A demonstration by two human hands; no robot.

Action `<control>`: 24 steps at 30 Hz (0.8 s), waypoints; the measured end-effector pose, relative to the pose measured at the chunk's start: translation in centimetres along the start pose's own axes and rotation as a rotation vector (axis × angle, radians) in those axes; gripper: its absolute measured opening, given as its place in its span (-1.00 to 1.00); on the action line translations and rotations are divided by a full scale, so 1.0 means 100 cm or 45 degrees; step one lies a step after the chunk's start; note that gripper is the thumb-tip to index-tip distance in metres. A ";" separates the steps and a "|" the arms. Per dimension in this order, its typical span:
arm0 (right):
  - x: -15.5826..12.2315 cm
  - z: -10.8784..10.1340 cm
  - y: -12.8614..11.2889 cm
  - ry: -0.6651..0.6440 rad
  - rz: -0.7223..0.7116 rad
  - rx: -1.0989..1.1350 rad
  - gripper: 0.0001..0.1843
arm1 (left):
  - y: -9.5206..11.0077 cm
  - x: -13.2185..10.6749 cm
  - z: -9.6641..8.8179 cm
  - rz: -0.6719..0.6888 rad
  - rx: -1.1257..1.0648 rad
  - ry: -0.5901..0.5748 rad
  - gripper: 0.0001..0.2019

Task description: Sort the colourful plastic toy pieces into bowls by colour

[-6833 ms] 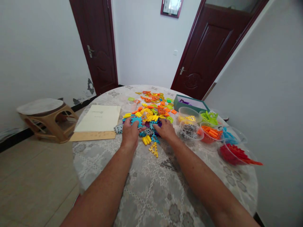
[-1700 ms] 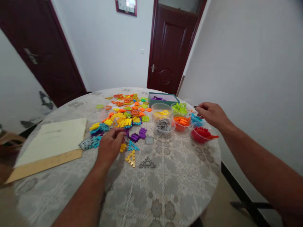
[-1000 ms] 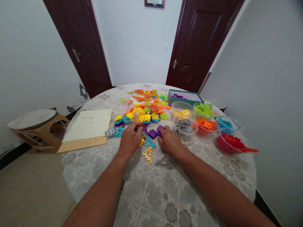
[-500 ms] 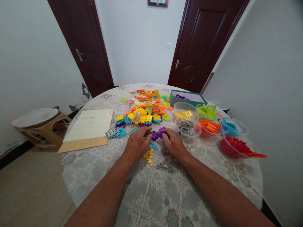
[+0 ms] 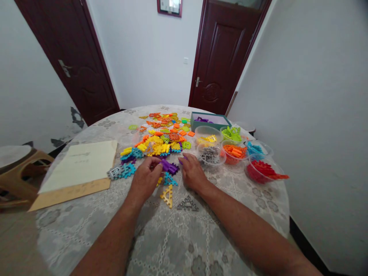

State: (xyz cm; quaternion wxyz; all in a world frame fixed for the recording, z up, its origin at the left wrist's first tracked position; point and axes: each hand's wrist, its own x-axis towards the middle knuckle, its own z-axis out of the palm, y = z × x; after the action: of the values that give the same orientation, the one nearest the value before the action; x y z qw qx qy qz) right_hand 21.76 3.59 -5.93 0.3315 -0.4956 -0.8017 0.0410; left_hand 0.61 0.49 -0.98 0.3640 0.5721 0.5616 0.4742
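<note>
My left hand (image 5: 146, 177) closes its thumb and fingers on the near end of a purple plastic building piece (image 5: 169, 166) with a notched edge. To its right, my right hand (image 5: 193, 172) is bent over the cloth, fingers together; a bit of purple plastic (image 5: 184, 155) shows at its fingertips, most of it hidden. Just below the purple piece lie a blue notched triangle (image 5: 170, 179) and a yellow triangle (image 5: 167, 196). A grey triangle (image 5: 188, 204) rests flat nearer to me, between my forearms.
Beyond my hands spreads a pile of coloured notched pieces (image 5: 155, 145). Clear bowls of sorted pieces stand at right, among them grey (image 5: 212, 155), orange (image 5: 235, 150) and red (image 5: 261, 169). Behind them is a green box (image 5: 211, 125). A paper sheet (image 5: 80, 157) lies left.
My view has swung to the right. My hands have come apart a little; the purple piece now stays at the left fingers, with a gap to the right hand.
</note>
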 end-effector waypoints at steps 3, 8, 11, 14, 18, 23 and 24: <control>0.001 0.004 0.003 -0.126 0.074 -0.171 -0.52 | 0.002 -0.001 0.000 -0.084 -0.125 0.010 -0.79; 0.004 0.003 0.002 -0.172 0.103 -0.186 -0.61 | 0.008 -0.006 0.003 -0.116 -0.239 -0.037 -0.83; 0.005 0.001 0.002 -0.177 0.099 -0.150 -0.68 | 0.009 -0.007 0.004 -0.103 -0.247 -0.018 -0.80; 0.006 -0.004 0.001 -0.117 0.083 -0.048 -0.70 | 0.010 -0.006 0.004 -0.120 -0.258 0.028 -0.74; 0.006 -0.014 -0.007 0.046 0.167 0.272 -0.71 | 0.011 -0.004 0.003 -0.138 -0.248 0.044 -0.66; -0.001 -0.022 -0.023 -0.022 0.300 0.810 -0.72 | 0.010 -0.004 0.002 -0.058 -0.090 -0.019 -0.69; -0.003 -0.021 -0.026 -0.040 0.303 0.877 -0.72 | 0.010 -0.005 0.003 -0.057 -0.082 -0.056 -0.70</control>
State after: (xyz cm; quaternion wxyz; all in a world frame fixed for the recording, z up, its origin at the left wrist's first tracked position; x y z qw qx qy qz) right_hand 21.03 1.48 -3.41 0.4594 -0.4441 -0.6827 0.3545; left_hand 1.19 -0.08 -0.22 0.4048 0.5577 0.5506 0.4712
